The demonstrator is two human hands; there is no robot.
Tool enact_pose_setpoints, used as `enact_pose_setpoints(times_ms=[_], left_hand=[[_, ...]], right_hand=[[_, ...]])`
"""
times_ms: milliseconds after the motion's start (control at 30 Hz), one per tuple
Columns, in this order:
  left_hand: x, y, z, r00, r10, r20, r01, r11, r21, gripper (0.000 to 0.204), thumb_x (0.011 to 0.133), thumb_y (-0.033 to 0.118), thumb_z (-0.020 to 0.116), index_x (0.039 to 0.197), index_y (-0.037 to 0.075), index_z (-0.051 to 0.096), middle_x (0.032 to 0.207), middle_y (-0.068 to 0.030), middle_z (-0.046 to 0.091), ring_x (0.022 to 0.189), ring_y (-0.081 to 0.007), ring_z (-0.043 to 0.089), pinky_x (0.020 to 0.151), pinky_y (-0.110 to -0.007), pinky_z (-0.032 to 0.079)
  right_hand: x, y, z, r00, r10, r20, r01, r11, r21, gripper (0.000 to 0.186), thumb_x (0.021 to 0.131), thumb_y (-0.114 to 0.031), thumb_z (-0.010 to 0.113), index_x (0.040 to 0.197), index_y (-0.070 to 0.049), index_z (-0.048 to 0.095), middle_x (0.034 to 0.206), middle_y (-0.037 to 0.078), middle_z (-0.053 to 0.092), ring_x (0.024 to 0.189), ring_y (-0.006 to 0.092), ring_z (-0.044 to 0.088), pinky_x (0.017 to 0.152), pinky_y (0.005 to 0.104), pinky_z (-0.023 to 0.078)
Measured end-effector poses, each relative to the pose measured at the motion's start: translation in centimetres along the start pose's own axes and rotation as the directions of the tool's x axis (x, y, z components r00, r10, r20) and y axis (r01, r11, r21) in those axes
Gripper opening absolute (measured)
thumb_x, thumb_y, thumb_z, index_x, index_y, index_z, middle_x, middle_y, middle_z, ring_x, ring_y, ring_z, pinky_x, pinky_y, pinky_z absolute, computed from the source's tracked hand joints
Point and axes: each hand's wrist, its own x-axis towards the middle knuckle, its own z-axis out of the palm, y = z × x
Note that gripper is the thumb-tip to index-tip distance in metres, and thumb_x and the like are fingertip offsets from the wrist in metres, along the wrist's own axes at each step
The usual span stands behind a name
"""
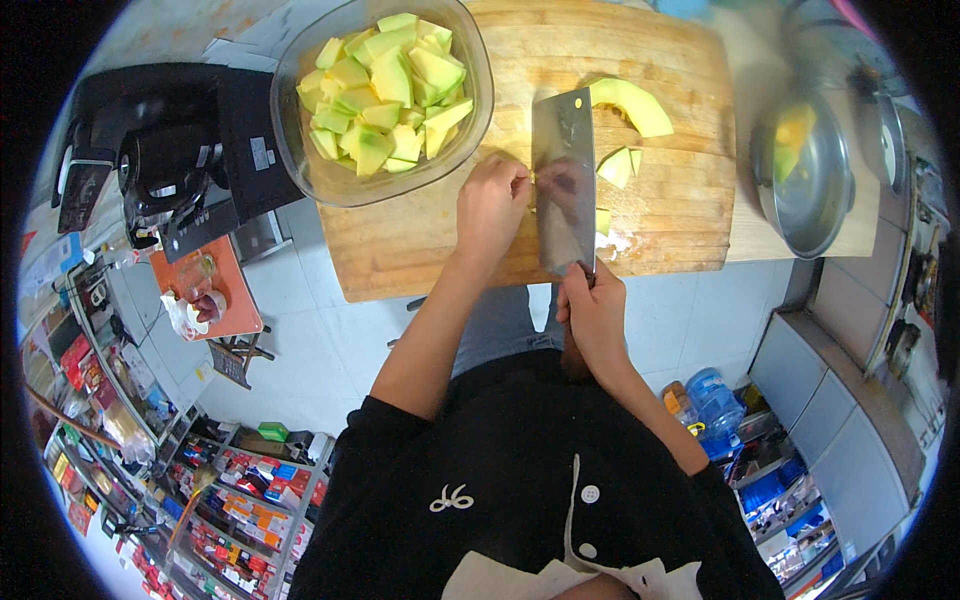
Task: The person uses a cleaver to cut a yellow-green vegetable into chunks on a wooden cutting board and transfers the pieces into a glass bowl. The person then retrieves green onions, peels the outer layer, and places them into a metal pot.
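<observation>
- Pale characters [452,498] mark the black shirt [520,450].
- Right grip [593,312] clasps the cleaver [565,215] by its handle [573,352].
- Left grip [492,200] curls beside the cleaver; cannot tell if grasping.
- Melon pieces [616,168] lie right of the cleaver.

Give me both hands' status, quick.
Left hand: fingers curled beside the broad, rectangular metal cleaver; whether it grips anything cannot be told.
Right hand: closed, holding the cleaver by its handle.

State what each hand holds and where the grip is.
The right hand holds the cleaver by its handle. The left hand is curled beside the cleaver; whether it holds anything cannot be told.
</observation>
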Motion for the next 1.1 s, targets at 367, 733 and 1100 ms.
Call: enact_pose_setpoints(times_ms=[367, 733, 1100], left_hand=[[-0.4, 0.2, -1.7, 0.986, 0.110, 0.128, -0.109, 0.994, -0.013, 0.010, 0.068, 0.001, 0.064, 0.076, 0.002, 0.058, 0.072, -0.0112, 0.056, 0.069, -0.0283, 0.057, 0.061, -0.036, 0.046], [-3.6, 0.3, -5.9, 0.997, 0.045, -0.061, -0.029, 0.971, 0.238, 0.015, 0.069, -0.001, 0.063, 0.083, 0.004, 0.061, 0.087, -0.0086, 0.056, 0.080, -0.0279, 0.053, 0.072, -0.039, 0.041], [0.2, 5.0, 6.3, 0.989, 0.146, -0.023, -0.141, 0.980, 0.143, 0.049, 0.081, 0.022, 0.061, 0.122, 0.000, 0.046, 0.130, -0.0193, 0.043, 0.124, -0.0355, 0.036, 0.104, -0.042, 0.028]], right_hand=[[1.3, 0.7, 3.0, 0.996, -0.054, -0.072, 0.038, 0.977, -0.209, 0.017, 0.090, -0.012, 0.044, 0.079, 0.001, 0.047, 0.053, 0.004, 0.047, 0.042, 0.0100, 0.044, 0.040, 0.0253, 0.038], [-1.8, 0.6, -7.9, 0.989, -0.037, -0.141, 0.051, 0.994, 0.092, 0.023, 0.091, -0.016, 0.049, 0.073, -0.002, 0.051, 0.053, 0.003, 0.048, 0.043, 0.0089, 0.045, 0.041, 0.0231, 0.034], [1.7, 8.0, -13.5, 0.982, 0.186, -0.020, -0.158, 0.885, 0.439, 0.017, 0.088, -0.015, 0.056, 0.075, -0.005, 0.054, 0.052, 0.006, 0.051, 0.038, 0.0129, 0.045, 0.037, 0.0257, 0.037]])
